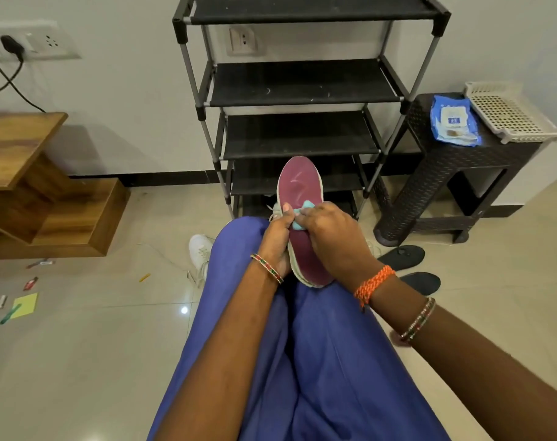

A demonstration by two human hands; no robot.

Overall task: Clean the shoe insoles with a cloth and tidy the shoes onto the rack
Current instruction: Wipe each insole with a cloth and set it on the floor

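Note:
A maroon insole with a pale rim stands on end over my lap, toe pointing up. My left hand grips its left edge near the middle. My right hand presses a small light-blue cloth against the insole's face. A white shoe lies on the floor left of my knee, laces loose. Two black insoles lie on the floor to the right. The black shoe rack stands straight ahead against the wall, its visible shelves bare.
A dark woven stool right of the rack carries a blue wipes pack and a white perforated tray. A wooden stepped unit stands at left. Small bits of paper and pens litter the tiled floor.

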